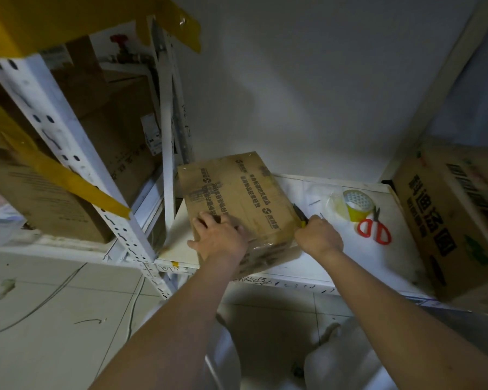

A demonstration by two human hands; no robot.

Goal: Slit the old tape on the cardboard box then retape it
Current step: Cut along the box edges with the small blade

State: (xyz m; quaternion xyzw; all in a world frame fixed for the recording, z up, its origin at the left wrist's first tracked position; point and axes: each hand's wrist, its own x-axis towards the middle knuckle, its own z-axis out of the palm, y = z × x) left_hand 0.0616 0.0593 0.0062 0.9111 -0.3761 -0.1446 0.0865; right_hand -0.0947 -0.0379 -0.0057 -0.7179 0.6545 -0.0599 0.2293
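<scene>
On the white shelf (307,266), in the head view, the cardboard box (237,198) lies flat under the left hand (220,237), its fingers spread and pressing the top. The right hand (319,237) grips a yellow-and-black utility knife (300,215) at the box's right edge. If the blade slips, it could gouge the cardboard or reach the steadying hand. Beside them: one tape roll (357,205), one pair of red scissors (373,229)

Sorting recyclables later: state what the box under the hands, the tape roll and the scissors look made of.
Box: brown corrugated cardboard, matte, printed, glossy clear tape at its near edge.
Tape roll: glossy plastic film, yellowish core.
Scissors: red handles, probably plastic; dark blades, likely metal.
</scene>
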